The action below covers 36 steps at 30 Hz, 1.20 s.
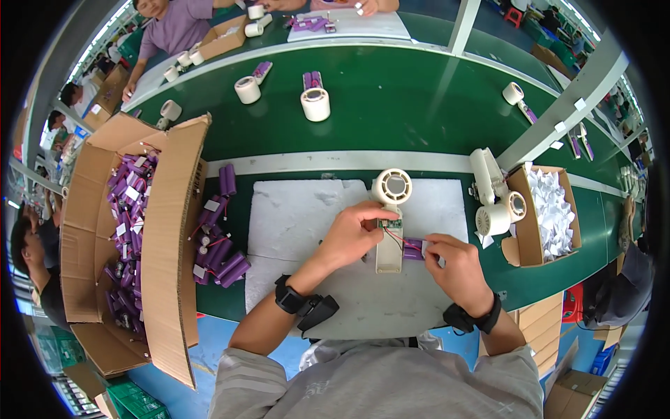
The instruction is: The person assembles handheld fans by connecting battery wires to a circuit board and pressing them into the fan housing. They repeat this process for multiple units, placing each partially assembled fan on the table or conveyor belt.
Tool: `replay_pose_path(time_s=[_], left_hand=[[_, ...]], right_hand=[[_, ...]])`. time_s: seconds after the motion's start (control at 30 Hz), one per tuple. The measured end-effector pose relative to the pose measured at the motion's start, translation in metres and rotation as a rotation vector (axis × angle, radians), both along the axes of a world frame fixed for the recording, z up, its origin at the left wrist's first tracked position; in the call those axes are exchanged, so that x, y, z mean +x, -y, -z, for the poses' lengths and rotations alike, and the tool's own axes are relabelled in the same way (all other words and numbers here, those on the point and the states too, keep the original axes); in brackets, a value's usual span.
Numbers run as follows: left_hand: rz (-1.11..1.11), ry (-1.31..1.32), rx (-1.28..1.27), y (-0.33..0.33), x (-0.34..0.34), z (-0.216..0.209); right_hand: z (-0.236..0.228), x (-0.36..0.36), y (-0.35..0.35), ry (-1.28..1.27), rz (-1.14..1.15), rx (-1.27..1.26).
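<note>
Left hand [351,236] grips fan housing [389,257], right hand [458,265] pinches battery pack [412,251] (mat [293,220] bare to either edge)

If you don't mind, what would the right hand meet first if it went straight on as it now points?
The right hand would likely meet the purple battery pack first, though depth leaves contact unclear.

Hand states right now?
Left hand: closed, holding the white handheld fan by its circuit board.
Right hand: fingers at the purple battery pack; grip can't be told.
</note>
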State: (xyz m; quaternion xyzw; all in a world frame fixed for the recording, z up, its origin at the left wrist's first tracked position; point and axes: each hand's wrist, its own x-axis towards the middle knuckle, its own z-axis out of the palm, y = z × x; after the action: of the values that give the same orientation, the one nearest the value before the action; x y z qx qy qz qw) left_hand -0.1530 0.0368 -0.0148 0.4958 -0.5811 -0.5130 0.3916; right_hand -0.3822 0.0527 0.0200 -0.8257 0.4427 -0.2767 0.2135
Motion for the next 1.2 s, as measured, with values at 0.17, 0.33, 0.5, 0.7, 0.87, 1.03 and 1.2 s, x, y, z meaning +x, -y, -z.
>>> replay_pose_path(time_s=[0.17,0.33,0.5,0.7,0.87,1.03,1.2], left_hand=[[-0.023,-0.016,0.027,-0.003,-0.001,0.004],[-0.054,0.01,-0.014,-0.003,-0.004,0.004],[-0.046,-0.004,-0.022,-0.001,-0.004,0.002],[-0.048,0.0,-0.012,-0.001,0.002,0.005],[-0.028,0.014,0.01,-0.002,-0.002,0.0],[0.013,0.021,-0.007,-0.002,0.005,-0.001],[0.035,0.049,-0.123,0.003,0.006,0.001]], right_hand=[[-0.008,-0.001,-0.004,-0.027,-0.028,0.109],[-0.004,0.003,-0.001,-0.029,-0.103,-0.014],[-0.001,0.002,0.004,-0.06,-0.138,-0.017],[-0.012,-0.028,0.025,0.053,0.109,0.067],[-0.049,-0.082,0.058,-0.061,0.732,-0.32],[-0.03,-0.004,0.021,-0.16,-0.16,0.009],[0.0,-0.003,0.039,-0.221,-0.301,0.289]])
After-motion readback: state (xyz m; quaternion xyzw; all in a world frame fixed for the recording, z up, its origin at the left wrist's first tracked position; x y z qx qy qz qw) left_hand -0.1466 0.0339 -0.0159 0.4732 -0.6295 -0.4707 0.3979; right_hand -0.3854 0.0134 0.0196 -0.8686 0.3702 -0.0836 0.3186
